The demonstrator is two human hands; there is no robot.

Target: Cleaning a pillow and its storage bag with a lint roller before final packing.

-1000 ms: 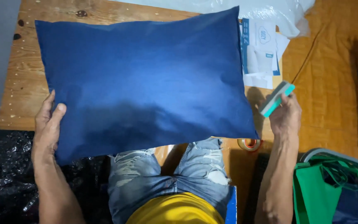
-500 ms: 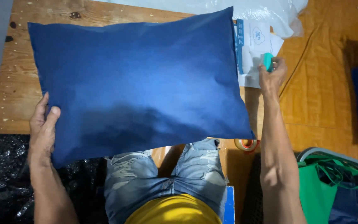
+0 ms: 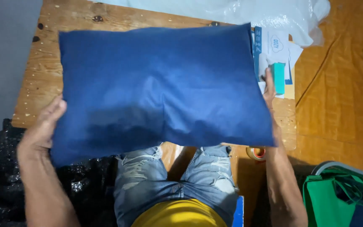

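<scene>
A dark blue pillow (image 3: 160,88) lies across a low wooden table (image 3: 38,71) and overhangs its near edge above my knees. My left hand (image 3: 43,128) presses flat against the pillow's left edge. My right hand (image 3: 269,86) is at the pillow's right edge, mostly hidden behind it. A small teal block (image 3: 279,77) sits right by its fingers; whether the fingers hold it is unclear.
Printed white and blue papers (image 3: 274,46) lie on the table's right end under clear plastic sheeting (image 3: 274,12). A roll of tape (image 3: 255,152) sits below the table edge. A green bag (image 3: 337,197) is at bottom right, black plastic (image 3: 1,185) at bottom left.
My right hand with the teal block moved up along the pillow's right side to the papers. The pillow shifted slightly; my left hand stayed on its left edge.
</scene>
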